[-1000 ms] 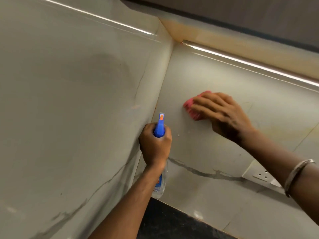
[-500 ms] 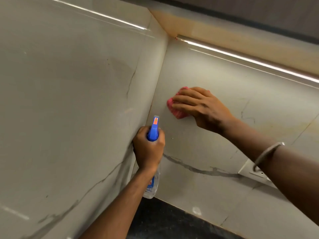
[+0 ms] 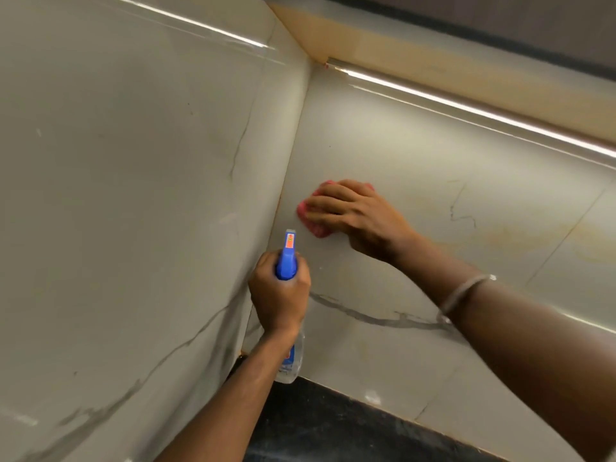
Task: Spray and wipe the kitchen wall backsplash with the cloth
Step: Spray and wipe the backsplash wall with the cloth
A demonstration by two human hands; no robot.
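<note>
Facing the backsplash (image 3: 433, 168), left hand (image 3: 278, 301) grips spray bottle (image 3: 287, 261) upright, nozzle (image 3: 290, 238) aimed wallward.

Dark countertop (image 3: 333, 428) below; bright light strip (image 3: 466, 105) under upper cabinet (image 3: 500, 18).

The left hand (image 3: 280, 295) is raised, closed round a blue-topped clear plastic spray bottle (image 3: 286, 261); the right hand (image 3: 356, 215), arm outstretched, presses flat-fingered on a pink cloth (image 3: 315, 228).
</note>
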